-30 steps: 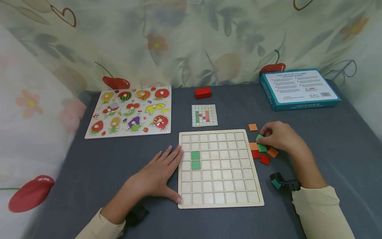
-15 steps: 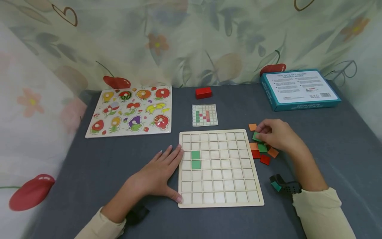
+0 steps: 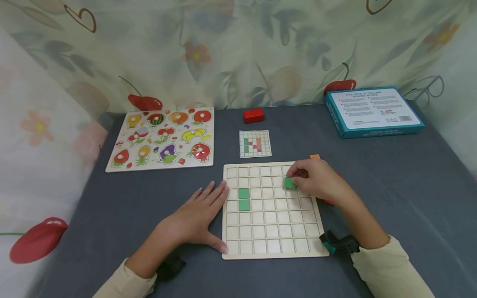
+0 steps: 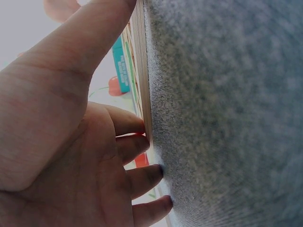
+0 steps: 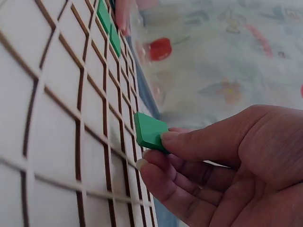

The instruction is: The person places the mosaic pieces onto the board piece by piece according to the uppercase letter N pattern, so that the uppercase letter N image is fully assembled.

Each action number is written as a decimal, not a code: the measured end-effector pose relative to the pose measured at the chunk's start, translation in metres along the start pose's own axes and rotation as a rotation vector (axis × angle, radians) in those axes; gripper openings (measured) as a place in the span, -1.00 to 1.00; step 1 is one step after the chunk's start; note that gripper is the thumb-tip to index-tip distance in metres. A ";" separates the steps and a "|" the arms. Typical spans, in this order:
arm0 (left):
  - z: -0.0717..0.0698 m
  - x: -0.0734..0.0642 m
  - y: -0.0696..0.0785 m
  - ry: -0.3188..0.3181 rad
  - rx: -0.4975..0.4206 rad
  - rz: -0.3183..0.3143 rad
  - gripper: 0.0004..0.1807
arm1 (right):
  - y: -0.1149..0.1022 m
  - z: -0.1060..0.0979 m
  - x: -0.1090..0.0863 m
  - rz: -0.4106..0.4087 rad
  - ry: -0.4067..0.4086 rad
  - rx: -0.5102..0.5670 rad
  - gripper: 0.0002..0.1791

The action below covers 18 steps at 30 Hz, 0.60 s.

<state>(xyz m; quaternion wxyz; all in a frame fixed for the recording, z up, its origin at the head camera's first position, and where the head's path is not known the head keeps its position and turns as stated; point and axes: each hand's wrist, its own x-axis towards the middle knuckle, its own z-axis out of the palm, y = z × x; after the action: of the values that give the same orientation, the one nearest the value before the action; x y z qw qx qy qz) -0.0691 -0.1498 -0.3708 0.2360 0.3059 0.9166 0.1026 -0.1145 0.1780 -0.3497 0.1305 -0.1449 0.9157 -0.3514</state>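
A square wooden grid board (image 3: 273, 250) lies on the dark table, with two green tiles (image 3: 244, 199) one above the other in its left part. My left hand (image 3: 195, 219) rests flat along the board's left edge, fingers spread and straight, thumb at the lower corner. Between thumb and fingers my right hand (image 3: 316, 180) pinches a green tile (image 5: 150, 130) above the board's upper right squares. Loose tiles beyond the right edge are mostly hidden by this hand; an orange tile (image 3: 314, 157) and a bit of a red tile (image 3: 329, 202) show.
Behind the board lies a small pattern card (image 3: 255, 144) with a coloured grid, and beyond it a red block (image 3: 253, 116). A fruit puzzle board (image 3: 162, 140) lies at the back left. At the back right sits a teal box (image 3: 374, 111).
My right hand has lifted a green tile from the pile at the right and carried it left over the board. My left hand has stayed at the board's edge.
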 end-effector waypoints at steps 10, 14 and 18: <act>0.000 0.000 -0.001 0.000 0.010 0.000 0.52 | -0.035 0.036 0.002 -0.079 -0.089 -0.028 -0.87; 0.001 0.000 -0.001 0.001 0.006 -0.004 0.52 | -0.046 0.050 0.001 -0.167 -0.115 -0.023 -0.85; 0.000 0.000 -0.001 0.003 -0.003 -0.003 0.52 | -0.055 0.062 0.001 -0.240 -0.144 -0.022 -0.83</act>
<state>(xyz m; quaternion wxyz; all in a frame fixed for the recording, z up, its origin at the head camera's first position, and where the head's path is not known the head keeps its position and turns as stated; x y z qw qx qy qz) -0.0691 -0.1508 -0.3715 0.2352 0.3042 0.9172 0.1041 -0.0846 0.1006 -0.3572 0.1512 -0.2797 0.8839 -0.3429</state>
